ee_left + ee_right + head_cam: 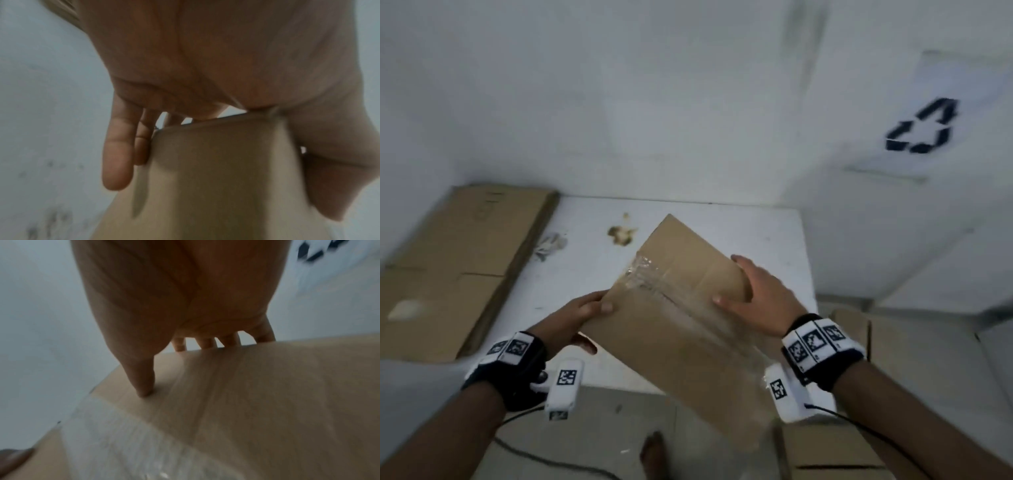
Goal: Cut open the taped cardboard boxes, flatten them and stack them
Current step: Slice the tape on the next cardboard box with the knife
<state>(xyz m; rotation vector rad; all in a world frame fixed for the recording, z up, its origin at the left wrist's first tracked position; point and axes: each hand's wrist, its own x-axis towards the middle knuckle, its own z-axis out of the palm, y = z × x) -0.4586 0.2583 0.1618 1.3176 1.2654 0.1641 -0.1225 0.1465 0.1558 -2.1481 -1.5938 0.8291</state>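
A brown cardboard box [681,308] with clear tape [654,291] along its seam is held tilted in the air above the white table [756,233]. My left hand [582,315] grips its left corner, thumb on top and fingers underneath. My right hand [753,291] grips the right edge, thumb pressing the top face and fingers wrapped over the far side. In the left wrist view the box [216,170] sits between thumb and fingers [117,154]. The right wrist view shows the thumb on the box [257,394] near the tape [127,443].
Flattened cardboard [458,260] lies on the table's left side. More cardboard boxes [893,349] stand low at the right. A crumpled tape scrap [549,245] and a brown stain [621,233] mark the table. A recycling sign [924,126] hangs on the right wall. A cable [544,459] lies on the floor.
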